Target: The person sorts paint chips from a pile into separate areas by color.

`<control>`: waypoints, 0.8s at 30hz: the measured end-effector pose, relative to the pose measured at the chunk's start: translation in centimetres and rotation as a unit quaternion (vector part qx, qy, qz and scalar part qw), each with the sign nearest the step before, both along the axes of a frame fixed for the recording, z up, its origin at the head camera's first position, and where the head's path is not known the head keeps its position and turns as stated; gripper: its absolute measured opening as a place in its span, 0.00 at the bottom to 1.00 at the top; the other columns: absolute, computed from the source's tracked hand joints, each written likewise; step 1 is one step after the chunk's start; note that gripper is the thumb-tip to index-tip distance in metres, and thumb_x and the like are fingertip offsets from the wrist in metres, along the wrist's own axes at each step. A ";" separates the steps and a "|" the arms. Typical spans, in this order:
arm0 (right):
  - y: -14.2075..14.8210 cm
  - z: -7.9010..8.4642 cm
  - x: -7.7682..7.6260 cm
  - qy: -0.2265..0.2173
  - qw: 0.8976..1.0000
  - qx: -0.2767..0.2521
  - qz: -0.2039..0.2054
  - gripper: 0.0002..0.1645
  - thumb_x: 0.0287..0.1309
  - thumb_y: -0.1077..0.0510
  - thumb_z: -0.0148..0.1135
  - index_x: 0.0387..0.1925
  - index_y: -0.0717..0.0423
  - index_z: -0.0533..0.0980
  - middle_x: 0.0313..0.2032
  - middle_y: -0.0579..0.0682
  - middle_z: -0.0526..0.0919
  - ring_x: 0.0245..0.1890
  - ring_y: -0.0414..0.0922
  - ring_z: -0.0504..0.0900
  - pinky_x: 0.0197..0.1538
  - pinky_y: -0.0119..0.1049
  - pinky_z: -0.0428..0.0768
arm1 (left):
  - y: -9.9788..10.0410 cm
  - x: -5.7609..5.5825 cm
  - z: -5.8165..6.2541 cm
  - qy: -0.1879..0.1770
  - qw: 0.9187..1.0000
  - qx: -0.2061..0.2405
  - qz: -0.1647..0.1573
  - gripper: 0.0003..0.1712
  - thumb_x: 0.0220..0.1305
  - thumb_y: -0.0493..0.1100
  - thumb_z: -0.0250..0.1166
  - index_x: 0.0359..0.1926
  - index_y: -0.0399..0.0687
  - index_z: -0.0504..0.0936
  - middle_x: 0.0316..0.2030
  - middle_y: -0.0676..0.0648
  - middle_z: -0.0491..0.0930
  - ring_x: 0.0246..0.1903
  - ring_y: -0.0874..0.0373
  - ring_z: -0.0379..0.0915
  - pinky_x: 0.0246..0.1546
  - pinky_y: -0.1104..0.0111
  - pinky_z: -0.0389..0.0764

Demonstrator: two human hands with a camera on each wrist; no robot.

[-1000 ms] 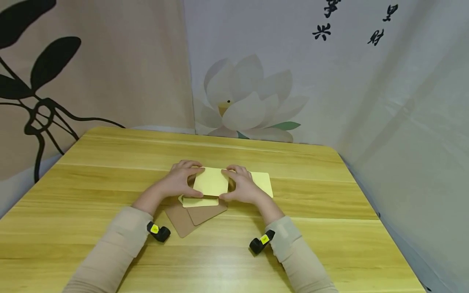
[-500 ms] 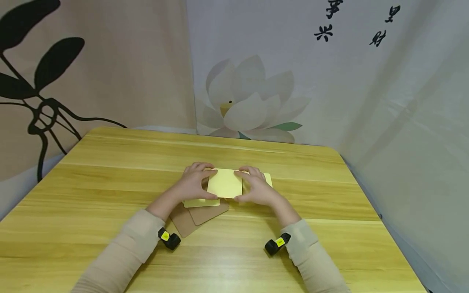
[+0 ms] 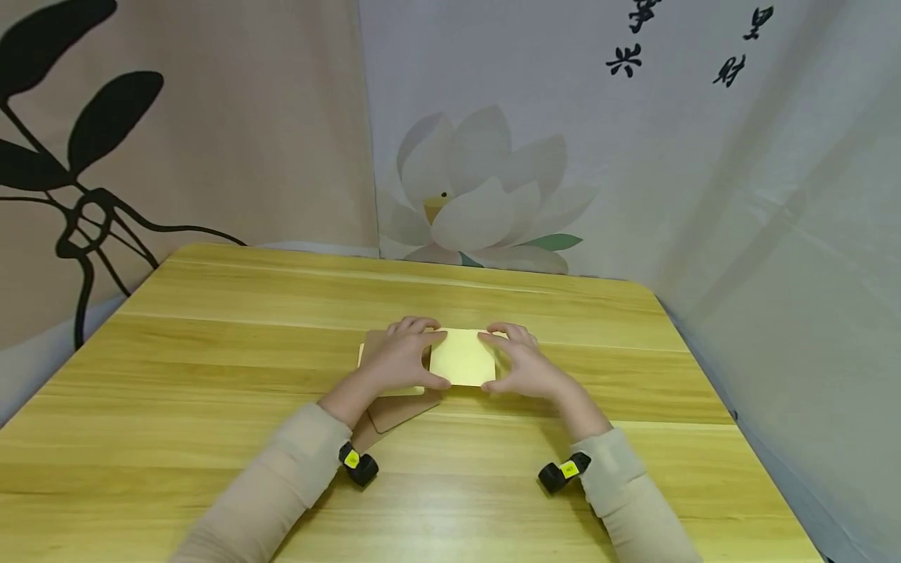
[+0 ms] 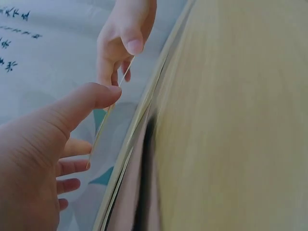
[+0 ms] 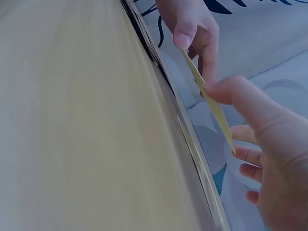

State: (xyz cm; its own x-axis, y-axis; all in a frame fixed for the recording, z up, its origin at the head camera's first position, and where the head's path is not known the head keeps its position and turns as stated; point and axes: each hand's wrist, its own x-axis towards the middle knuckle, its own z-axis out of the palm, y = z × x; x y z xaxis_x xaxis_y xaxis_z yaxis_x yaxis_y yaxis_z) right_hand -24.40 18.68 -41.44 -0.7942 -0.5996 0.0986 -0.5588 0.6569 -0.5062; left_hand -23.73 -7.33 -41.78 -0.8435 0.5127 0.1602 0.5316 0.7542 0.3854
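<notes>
In the head view, both hands hold a thin yellow card (image 3: 462, 358) by its opposite sides, raised over the table. My left hand (image 3: 401, 358) pinches the left side between thumb and fingers, and my right hand (image 3: 526, 366) does the same on the right. Seen edge-on in the left wrist view, the yellow card (image 4: 102, 126) looks flat and slim. The right wrist view has its thin edge (image 5: 211, 103) between thumb and fingertips. Beneath and beside the left hand lie brown cards (image 3: 404, 409) and another yellow card (image 3: 407, 392), partly covered by that hand.
The wooden table (image 3: 450, 477) extends around the hands to its rounded far corners. A curtain (image 3: 760, 219) with a printed lotus (image 3: 486, 180) and dark characters hangs behind it. Small black wrist cameras (image 3: 362, 469) sit at both cuffs.
Both hands have carried the yellow card rightward, away from the brown cards. The yellow card lying on the right has become almost wholly covered by the held card and right hand.
</notes>
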 end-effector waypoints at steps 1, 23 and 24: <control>0.3 0.0 0.0 0.000 1.000 0.001 0.000 0.52 0.42 0.47 0.77 0.68 0.56 0.64 0.67 0.55 0.59 0.67 0.54 0.51 0.62 0.59 0.51 | 0.3 0.0 0.1 -0.001 1.000 -0.001 0.000 0.51 0.43 0.66 0.73 0.65 0.44 0.72 0.64 0.44 0.64 0.64 0.47 0.53 0.62 0.48 0.53; 5.4 -0.2 -2.0 -0.071 0.997 0.001 -0.023 0.50 0.44 0.53 0.75 0.69 0.53 0.63 0.70 0.54 0.55 0.68 0.55 0.48 0.63 0.61 0.52 | 6.1 -1.9 -0.8 -0.019 1.000 -0.009 0.017 0.51 0.44 0.69 0.71 0.65 0.46 0.71 0.65 0.47 0.63 0.64 0.48 0.53 0.62 0.52 0.52; 5.6 -0.3 -2.1 -0.073 0.997 -0.001 -0.022 0.50 0.45 0.53 0.75 0.70 0.54 0.63 0.70 0.54 0.54 0.68 0.56 0.48 0.63 0.62 0.52 | 6.2 -2.0 -0.9 -0.021 1.000 -0.009 0.018 0.51 0.44 0.68 0.71 0.65 0.46 0.71 0.65 0.47 0.63 0.64 0.48 0.53 0.62 0.52 0.52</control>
